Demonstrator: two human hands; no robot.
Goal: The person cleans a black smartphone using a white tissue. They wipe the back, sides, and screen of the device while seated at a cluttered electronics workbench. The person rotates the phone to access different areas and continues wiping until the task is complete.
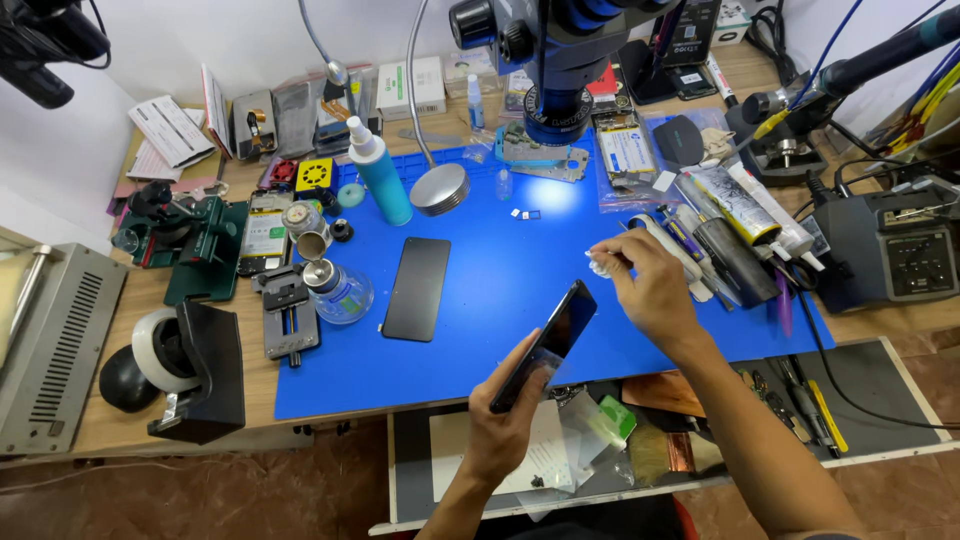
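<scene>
The left hand (510, 410) grips a slim black smartphone (545, 345) edge-up over the near edge of the blue work mat (480, 300), fingers wrapped around its lower end. The right hand (650, 285), just right of it, pinches a small white wad (600, 265) at its fingertips. This looks like a wiping step; a steady, tilted phone suits it.

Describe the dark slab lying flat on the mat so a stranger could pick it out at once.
Start at the blue mat covering the bench. Left of its middle lies a black phone-shaped panel, flat and untouched. Unlike the similar dark phone tilted in the left hand, it rests alone, right of the glass bottle.
</scene>
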